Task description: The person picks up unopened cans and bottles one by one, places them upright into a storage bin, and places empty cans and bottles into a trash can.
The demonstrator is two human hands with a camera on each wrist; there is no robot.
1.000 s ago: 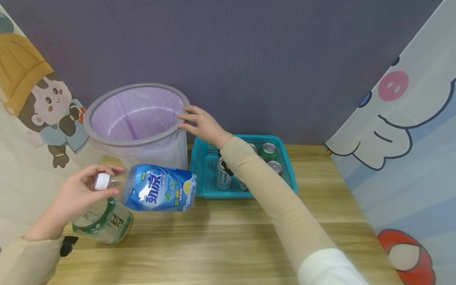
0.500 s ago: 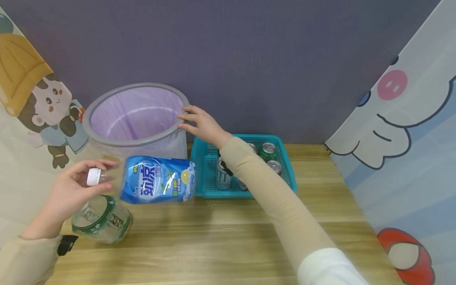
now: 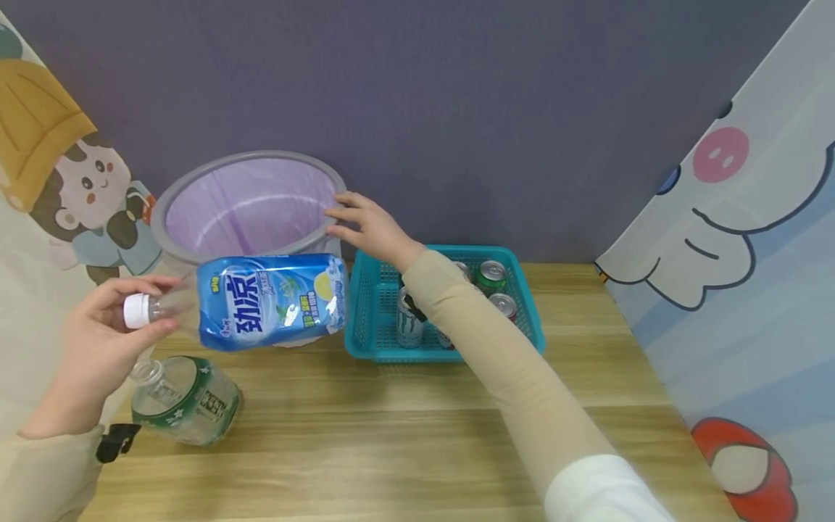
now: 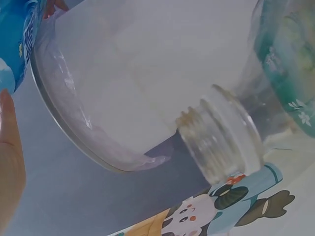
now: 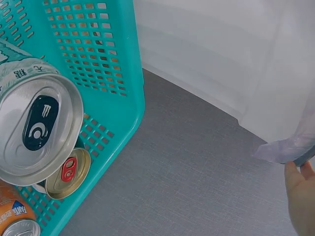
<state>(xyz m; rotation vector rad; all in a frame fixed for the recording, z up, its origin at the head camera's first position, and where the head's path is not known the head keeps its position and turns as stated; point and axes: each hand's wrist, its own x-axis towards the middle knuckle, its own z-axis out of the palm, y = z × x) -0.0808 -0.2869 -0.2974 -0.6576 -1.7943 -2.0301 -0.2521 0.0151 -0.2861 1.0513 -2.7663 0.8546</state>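
Observation:
My left hand [image 3: 91,348] grips the neck of a clear plastic drink bottle [image 3: 270,301] with a blue label and white cap. The bottle lies sideways in front of a grey-rimmed trash bin [image 3: 159,217] lined with a purple bag. Across the bin, my right hand [image 3: 375,228] rests its extended fingers on the right side of the rim; its fingertips meet the rim in the right wrist view. Below my left hand, a large clear bottle [image 3: 189,406] with a green label and no cap lies tilted on the table. Its threaded neck [image 4: 216,137] fills the left wrist view's middle.
Right of the bin stands a teal plastic basket [image 3: 535,326] holding several drink cans, among them a silver can [image 3: 409,326], a green can [image 3: 491,275] and an orange can [image 5: 15,209]. A dark grey panel [image 3: 489,130] rises behind the wooden table [image 3: 424,449].
My left hand has carried the blue-labelled bottle up and to the left, so it now overlaps the bin's front. My right hand has stayed on the rim.

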